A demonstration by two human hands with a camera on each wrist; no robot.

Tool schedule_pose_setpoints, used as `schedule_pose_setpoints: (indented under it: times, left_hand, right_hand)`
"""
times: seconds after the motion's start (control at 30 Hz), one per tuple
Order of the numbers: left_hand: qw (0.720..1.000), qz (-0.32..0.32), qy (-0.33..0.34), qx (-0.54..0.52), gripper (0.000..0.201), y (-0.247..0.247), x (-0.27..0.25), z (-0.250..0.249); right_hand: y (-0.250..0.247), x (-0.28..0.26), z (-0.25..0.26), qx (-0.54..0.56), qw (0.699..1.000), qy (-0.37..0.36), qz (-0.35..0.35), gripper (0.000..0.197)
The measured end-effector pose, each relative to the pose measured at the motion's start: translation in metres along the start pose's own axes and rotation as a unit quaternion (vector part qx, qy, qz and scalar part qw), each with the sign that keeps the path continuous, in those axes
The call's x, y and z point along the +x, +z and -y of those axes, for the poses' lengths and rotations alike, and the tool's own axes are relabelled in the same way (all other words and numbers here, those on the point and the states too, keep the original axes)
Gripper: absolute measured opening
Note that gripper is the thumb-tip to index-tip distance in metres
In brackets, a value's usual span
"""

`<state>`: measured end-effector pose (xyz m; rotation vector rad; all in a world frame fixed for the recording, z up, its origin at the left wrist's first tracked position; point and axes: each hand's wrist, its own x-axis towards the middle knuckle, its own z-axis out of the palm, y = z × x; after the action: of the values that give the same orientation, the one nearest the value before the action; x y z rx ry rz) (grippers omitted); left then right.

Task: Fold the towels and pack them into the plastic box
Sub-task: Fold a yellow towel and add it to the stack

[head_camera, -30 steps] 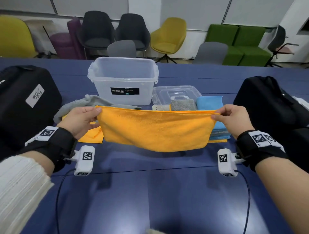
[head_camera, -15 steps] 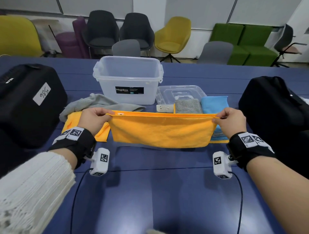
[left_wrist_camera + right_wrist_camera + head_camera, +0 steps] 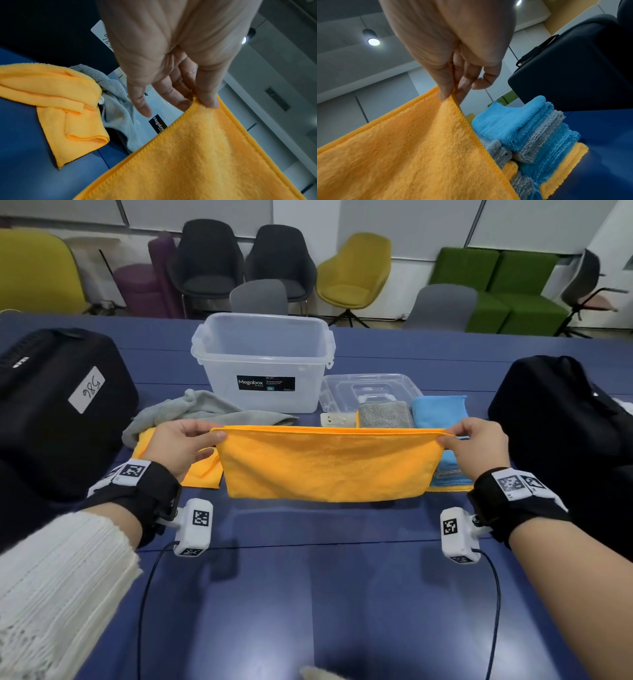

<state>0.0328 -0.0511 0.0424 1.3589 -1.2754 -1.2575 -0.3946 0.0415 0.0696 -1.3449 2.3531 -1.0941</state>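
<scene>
An orange towel (image 3: 325, 463) (image 3: 197, 155) (image 3: 406, 146) hangs doubled over above the blue table, stretched between both hands. My left hand (image 3: 185, 445) (image 3: 193, 100) pinches its top left corner between thumb and fingers. My right hand (image 3: 474, 445) (image 3: 452, 93) pinches the top right corner. Behind it stands the clear plastic box (image 3: 263, 361), open and with nothing visible inside. A second orange towel (image 3: 202, 470) (image 3: 56, 108) and a grey towel (image 3: 191, 412) (image 3: 118, 108) lie loose at the left. Folded blue, grey and orange towels (image 3: 438, 412) (image 3: 536, 135) are stacked at the right.
The box's clear lid (image 3: 370, 390) lies flat to the right of the box. A black case with a "98G" label (image 3: 58, 405) sits at the left, another black bag (image 3: 561, 419) at the right. Chairs (image 3: 352, 272) line the wall beyond the table (image 3: 325, 594).
The hands have held the towel stretched throughout, moving only slightly; its hanging lower edge has settled and the towel looks a little flatter and wider than a second ago.
</scene>
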Motion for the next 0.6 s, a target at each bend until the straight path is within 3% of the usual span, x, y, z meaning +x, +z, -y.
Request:
schedule_pose_setpoints:
  times: [0.2, 0.3, 0.37, 0.47, 0.53, 0.6]
  left_hand:
    - [0.999, 0.0, 0.022, -0.025, 0.015, -0.003, -0.003, -0.002]
    - [0.998, 0.035, 0.009, -0.053, 0.025, -0.018, -0.009, -0.006]
    - [0.991, 0.115, -0.044, -0.057, 0.042, -0.037, -0.015, -0.009]
    - [0.963, 0.235, -0.127, -0.037, 0.071, -0.058, -0.025, -0.018]
    - [0.95, 0.265, -0.162, -0.039, 0.077, -0.064, -0.025, -0.021]
    - [0.942, 0.277, -0.189, -0.015, 0.073, -0.065, -0.023, -0.02]
  right_hand:
    - [-0.002, 0.002, -0.005, 0.015, 0.999, 0.008, 0.031, 0.023]
    - [-0.008, -0.001, -0.01, 0.098, 0.987, 0.0, 0.125, 0.027]
    - [-0.019, -0.008, -0.01, 0.168, 0.957, 0.011, 0.236, 0.026]
    - [-0.037, -0.014, -0.011, 0.234, 0.883, 0.072, 0.4, 0.033]
    - [-0.042, -0.013, -0.013, 0.23, 0.855, 0.086, 0.458, 0.041]
    - [-0.037, -0.015, -0.014, 0.202, 0.857, 0.101, 0.464, 0.023]
